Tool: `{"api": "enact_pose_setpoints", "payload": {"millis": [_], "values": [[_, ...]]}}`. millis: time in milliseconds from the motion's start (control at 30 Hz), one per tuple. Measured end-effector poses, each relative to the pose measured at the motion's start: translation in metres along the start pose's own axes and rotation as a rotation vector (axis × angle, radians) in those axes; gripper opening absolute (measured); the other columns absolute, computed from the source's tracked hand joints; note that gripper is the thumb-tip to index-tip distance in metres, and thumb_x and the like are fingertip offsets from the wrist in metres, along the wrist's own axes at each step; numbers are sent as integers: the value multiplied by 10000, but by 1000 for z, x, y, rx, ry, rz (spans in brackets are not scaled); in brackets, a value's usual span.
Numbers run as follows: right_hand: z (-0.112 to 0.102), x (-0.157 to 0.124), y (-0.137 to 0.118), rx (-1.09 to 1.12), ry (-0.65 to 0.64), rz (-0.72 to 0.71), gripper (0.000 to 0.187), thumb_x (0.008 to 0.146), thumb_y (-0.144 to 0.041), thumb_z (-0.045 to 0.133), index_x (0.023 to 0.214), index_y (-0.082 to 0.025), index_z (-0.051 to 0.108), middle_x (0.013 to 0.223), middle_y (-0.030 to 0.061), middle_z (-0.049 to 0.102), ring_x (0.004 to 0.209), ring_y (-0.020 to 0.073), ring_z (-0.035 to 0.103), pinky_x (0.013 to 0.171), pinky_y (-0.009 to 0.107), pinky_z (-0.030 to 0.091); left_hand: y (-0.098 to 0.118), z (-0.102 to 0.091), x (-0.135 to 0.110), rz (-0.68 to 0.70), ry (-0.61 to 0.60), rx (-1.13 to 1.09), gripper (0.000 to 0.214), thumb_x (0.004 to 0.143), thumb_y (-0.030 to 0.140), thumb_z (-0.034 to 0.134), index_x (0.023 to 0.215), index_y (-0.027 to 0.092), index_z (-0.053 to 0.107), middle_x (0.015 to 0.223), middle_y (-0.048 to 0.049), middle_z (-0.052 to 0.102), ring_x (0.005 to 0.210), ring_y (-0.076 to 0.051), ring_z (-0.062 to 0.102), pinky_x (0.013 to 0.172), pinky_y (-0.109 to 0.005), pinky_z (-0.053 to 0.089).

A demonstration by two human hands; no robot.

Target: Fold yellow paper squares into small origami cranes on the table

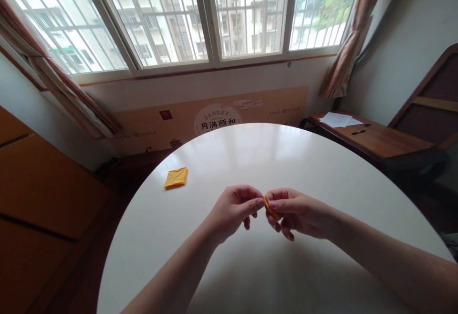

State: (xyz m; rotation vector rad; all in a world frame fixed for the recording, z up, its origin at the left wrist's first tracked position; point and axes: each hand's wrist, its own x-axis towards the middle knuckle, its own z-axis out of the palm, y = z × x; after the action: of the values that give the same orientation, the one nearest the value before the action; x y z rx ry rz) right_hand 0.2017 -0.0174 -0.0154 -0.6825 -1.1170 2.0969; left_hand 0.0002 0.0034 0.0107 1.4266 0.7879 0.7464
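Between both hands, above the white round table [246,156], is a small folded orange-yellow sheet [271,209]. Whether it is paper, plastic or cloth I cannot tell. My right hand [302,211] grips it between thumb and fingers, with the lower fingers curled loosely beneath. The thumb and index finger of my left hand [231,211] pinch its upper left end. Most of the sheet is hidden by the fingers. A flat, folded yellow square [176,178] of similar look lies on the table, to the left and apart from both hands.
Behind the table, a printed cardboard panel [143,125] leans under the barred window [246,13]. To the right, a wooden surface [393,140] carries white papers [339,120] and small dark items. Orange-brown furniture [43,175] stands at the left.
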Motion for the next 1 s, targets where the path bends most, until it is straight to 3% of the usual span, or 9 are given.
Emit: {"api": "enact_pose_setpoints", "payload": {"millis": [367,600,1000], "values": [[-2,-1,-2,-7,37,20,219,832,-320,773,855,-146,640,701,12,659,557,94,617,428,155,531,0,0,0,-14,-13,12,312,762,418,776,792,121,686,592,-3,599,521,-96,520,385,-155,429],[-1,-1,-6,-185,121,-35,232,819,-339,779,842,-140,662,705,20,664,583,104,615,422,148,507,1,2,-1,18,-18,32,206,780,312,730,847,145,629,688,-14,630,594,-124,581,427,-182,473],[0,-2,-8,-252,108,-8,278,794,-380,805,842,-144,666,689,24,676,579,112,619,425,156,485,10,4,-9,212,28,433,65,759,125,623,816,157,620,781,-15,620,690,-132,602,515,-189,436]]}}
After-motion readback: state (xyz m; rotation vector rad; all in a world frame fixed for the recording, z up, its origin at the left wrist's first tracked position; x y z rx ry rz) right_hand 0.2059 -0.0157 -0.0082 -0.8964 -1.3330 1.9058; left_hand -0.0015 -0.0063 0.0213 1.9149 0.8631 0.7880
